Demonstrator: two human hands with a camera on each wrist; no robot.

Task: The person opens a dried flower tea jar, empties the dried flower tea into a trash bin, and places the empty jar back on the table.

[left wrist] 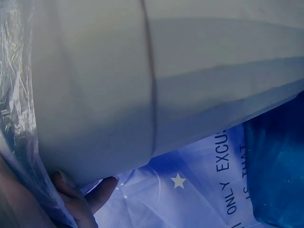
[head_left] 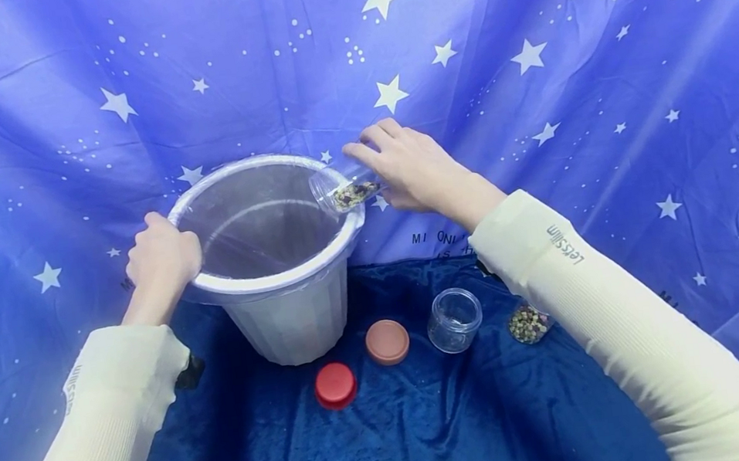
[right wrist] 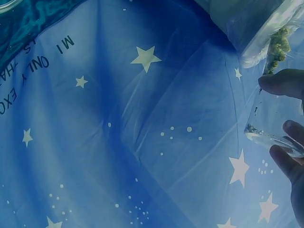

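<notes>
Star-printed blue sheeting hangs behind and around a dark blue velvet cloth that carries everything. One white bucket, lined with clear plastic, stands at the cloth's back edge. The left hand curls its grip over the bucket's left rim; the left wrist view shows only fingertips under the lip. The right hand pinches one clear jar, tipped with its mouth over the bucket's right rim and holding mixed beans. Three jars are counted in all: the tipped one, one empty jar upright, and one bean-filled jar partly hidden by the right sleeve. Two lids lie nearer the front: one red lid, one terracotta lid.
</notes>
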